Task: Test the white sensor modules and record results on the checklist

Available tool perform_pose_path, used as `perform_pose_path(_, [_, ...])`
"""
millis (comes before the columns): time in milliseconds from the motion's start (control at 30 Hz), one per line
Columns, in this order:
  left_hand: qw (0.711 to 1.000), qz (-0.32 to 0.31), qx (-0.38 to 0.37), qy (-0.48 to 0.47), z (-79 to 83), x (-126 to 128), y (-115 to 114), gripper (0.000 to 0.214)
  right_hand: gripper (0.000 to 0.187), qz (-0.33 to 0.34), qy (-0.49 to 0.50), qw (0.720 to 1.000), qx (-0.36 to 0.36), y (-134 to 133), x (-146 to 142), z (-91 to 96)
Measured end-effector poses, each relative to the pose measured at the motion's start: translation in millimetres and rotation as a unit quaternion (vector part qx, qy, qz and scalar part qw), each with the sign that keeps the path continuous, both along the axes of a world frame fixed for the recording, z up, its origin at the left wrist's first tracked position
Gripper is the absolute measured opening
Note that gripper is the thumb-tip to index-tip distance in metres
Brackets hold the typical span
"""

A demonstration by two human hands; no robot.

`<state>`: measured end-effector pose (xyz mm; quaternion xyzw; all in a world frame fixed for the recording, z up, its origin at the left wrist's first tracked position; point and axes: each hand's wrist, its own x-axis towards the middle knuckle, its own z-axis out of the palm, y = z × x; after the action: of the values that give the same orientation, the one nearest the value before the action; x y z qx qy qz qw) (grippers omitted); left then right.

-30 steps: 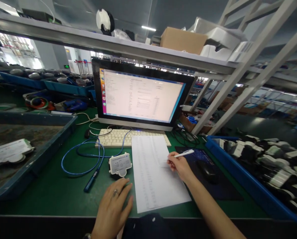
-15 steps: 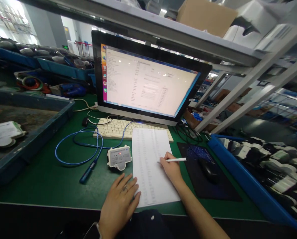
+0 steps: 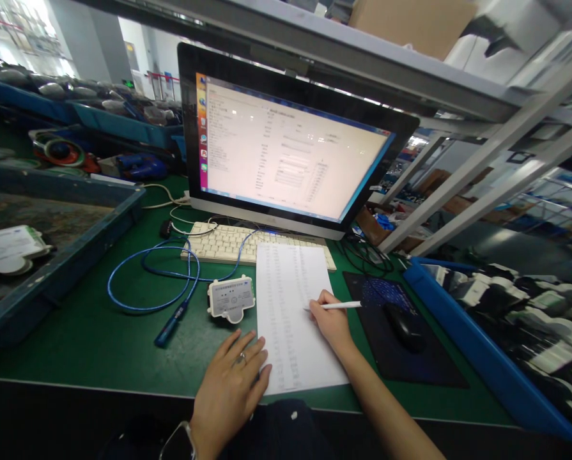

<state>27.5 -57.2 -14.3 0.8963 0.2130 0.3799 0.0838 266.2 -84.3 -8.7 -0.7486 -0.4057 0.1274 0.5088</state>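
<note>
**Pen held to a printed sheet at a computer bench**

Centre of frame: right hand [image 3: 331,319], fingers closed around a slim white pen [image 3: 339,305], barrel pointing toward the right edge, tip down on the right-hand part of a white printed paper sheet [image 3: 286,294]. Sheet lying flat on the green bench mat [image 3: 98,332], its top edge overlapping a cream plastic keyboard [image 3: 221,244], its bottom edge near the bench front.

Lower centre: left hand [image 3: 231,383], fingers open and spread, holding nothing, ring on one finger, fingertips resting at the lower left corner of the sheet.

Just above the left hand, beside the sheet's left edge: small white plastic module with a label [image 3: 231,298]. Left of it, looped on the mat: thin blue cable [image 3: 151,281].

Upper centre, behind the keyboard: black-framed flat monitor [image 3: 286,153], screen lit with a pale window.

Right of the sheet: black computer mouse [image 3: 403,326] on a dark rectangular mouse pad [image 3: 424,370], apart from the right hand.

Lower right: blue plastic tray [image 3: 458,338] filled with black and white parts. Left edge: second blue tray [image 3: 75,255] holding a white card.
</note>
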Motion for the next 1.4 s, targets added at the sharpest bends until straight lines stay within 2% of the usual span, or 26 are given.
perform_pose_path(1033, [1.000, 0.002, -0.013, 0.002, -0.5, 0, -1, 0.019, 0.025, -0.031, -0.020, 0.999, 0.013, 1, 2, -0.9])
perform_pose_path(1267, [1.000, 0.007, 0.001, -0.010, 2.2, -1, 0, 0.017, 0.029, -0.070, 0.039, 0.995, 0.052, -2, 7, -0.9])
perform_pose_path(1333, [1.000, 0.009, 0.027, -0.012, -3.1, 1, 1, 0.017, 0.025, -0.081, 0.074, 0.991, 0.079, -3, 9, 0.4])
perform_pose_path(1400, [0.997, 0.011, 0.072, -0.035, -16.1, 6, 5, 0.017, 0.032, -0.073, 0.113, 0.986, 0.095, -4, 13, 0.4])
